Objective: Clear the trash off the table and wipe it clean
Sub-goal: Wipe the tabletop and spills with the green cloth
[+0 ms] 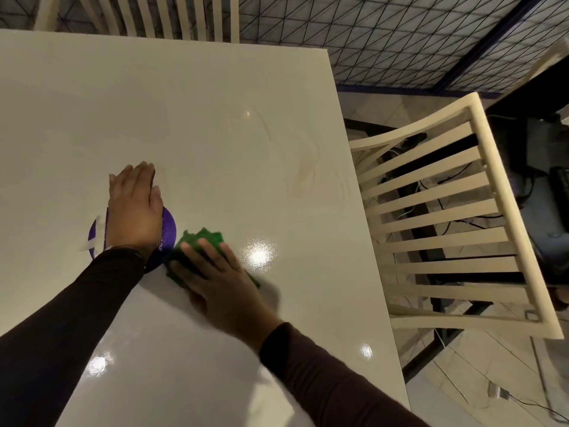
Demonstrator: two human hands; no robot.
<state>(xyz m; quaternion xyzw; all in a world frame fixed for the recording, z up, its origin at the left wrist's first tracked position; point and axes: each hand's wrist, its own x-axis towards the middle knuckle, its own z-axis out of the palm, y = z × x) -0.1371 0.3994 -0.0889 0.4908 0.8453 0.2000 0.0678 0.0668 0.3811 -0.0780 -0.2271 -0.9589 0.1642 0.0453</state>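
Pressing a green cloth (203, 237) flat onto the glossy cream table (215, 103) under the right hand (215, 282), fingers straight and spread, not curled round it. Resting the left hand (134, 208) palm-down just beside, fingers straight and together, holding nothing, half covering a purple round sticker (169, 226) crossed by white tape strips (97, 232). Touching the sticker's near edge with the cloth. Showing faint smears (308, 167) farther out. Standing off the right edge: a cream slat-back chair (446, 217), above cables (523, 405) on the floor.

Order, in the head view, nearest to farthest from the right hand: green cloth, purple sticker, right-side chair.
1. Green cloth: under the right hand.
2. Purple sticker: just left, partly under the left hand.
3. Right-side chair: beyond the table's right edge.
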